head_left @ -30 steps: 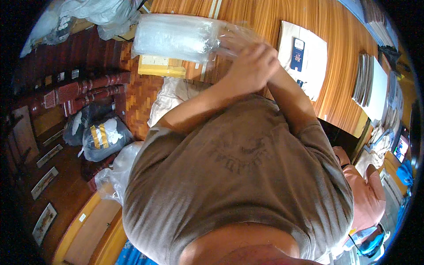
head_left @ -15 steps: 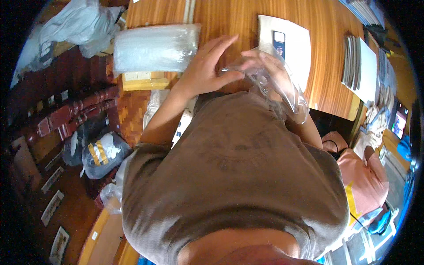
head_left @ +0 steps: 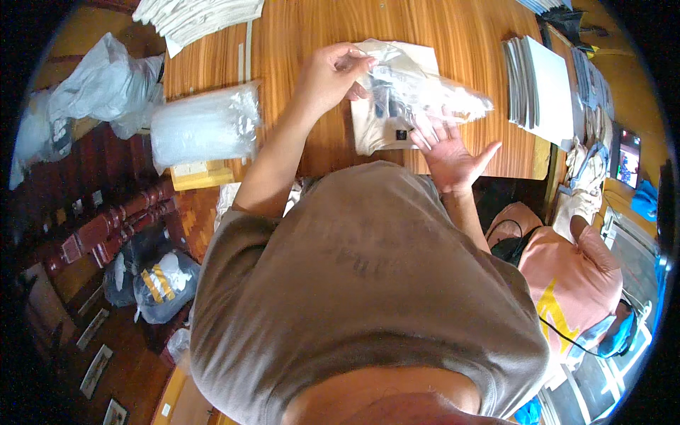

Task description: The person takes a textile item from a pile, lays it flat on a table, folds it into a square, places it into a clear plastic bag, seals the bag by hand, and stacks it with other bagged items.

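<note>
My left hand (head_left: 338, 69) pinches the upper left end of a clear plastic bag (head_left: 453, 95) between thumb and fingers. The bag stretches to the right, crumpled and shiny, above a flat cream piece (head_left: 379, 138) that looks like folded cloth. Dark print on this piece shows partly through the plastic, and a small black square sits near its lower edge. Below the bag is my right hand (head_left: 453, 159), open with the palm up and the thumb spread out. Its fingertips reach the bag's lower edge; whether they are inside it, I cannot tell.
A pile of clear plastic bags (head_left: 205, 127) lies at the left table edge. Pale folded pieces (head_left: 202, 21) are stacked at the far left, and an upright-edged stack (head_left: 542, 92) stands at the right. A person in pink (head_left: 567, 276) is close by on my right.
The bag has come off my right forearm and hand area and is now held out over the cream piece by my left hand, which has closed. My right hand has turned palm up.
</note>
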`<state>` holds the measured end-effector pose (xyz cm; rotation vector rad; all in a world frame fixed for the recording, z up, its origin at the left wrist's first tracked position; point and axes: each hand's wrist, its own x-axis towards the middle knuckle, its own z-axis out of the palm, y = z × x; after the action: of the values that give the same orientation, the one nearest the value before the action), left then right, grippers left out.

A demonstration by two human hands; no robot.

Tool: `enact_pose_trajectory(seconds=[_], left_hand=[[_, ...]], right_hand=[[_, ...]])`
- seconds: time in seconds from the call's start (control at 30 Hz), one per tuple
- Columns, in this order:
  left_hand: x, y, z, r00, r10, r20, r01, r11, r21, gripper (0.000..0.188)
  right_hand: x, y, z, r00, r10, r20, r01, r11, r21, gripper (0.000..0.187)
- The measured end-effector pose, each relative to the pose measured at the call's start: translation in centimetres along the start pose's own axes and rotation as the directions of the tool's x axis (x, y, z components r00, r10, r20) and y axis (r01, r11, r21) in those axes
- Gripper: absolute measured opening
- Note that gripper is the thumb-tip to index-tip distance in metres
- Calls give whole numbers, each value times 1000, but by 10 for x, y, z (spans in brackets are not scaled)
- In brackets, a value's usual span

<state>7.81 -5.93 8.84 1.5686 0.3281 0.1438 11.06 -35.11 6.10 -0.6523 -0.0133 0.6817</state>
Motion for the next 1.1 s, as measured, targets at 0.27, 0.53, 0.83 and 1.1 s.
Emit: enact_pose_trajectory(seconds=[0.27,0.53,0.83,1.1], left_hand=[[56,-11,10,1000,1,22,-2,998,69,26],[105,-93,2,898,171,-405,-113,980,164,19],[91,-116,0,857,-36,-515,178,957,229,26],[58,-109,-11,896,-405,-181,369,907,-203,31]], right_hand=[[129,-88,9,959,-283,19,188,582,-792,26],[216,-62,-46,997,-72,-18,7,329,-944,17],[244,-47,-91,983,64,-171,-183,353,-918,33],[206,-56,-111,907,244,-342,-420,528,-738,45]])
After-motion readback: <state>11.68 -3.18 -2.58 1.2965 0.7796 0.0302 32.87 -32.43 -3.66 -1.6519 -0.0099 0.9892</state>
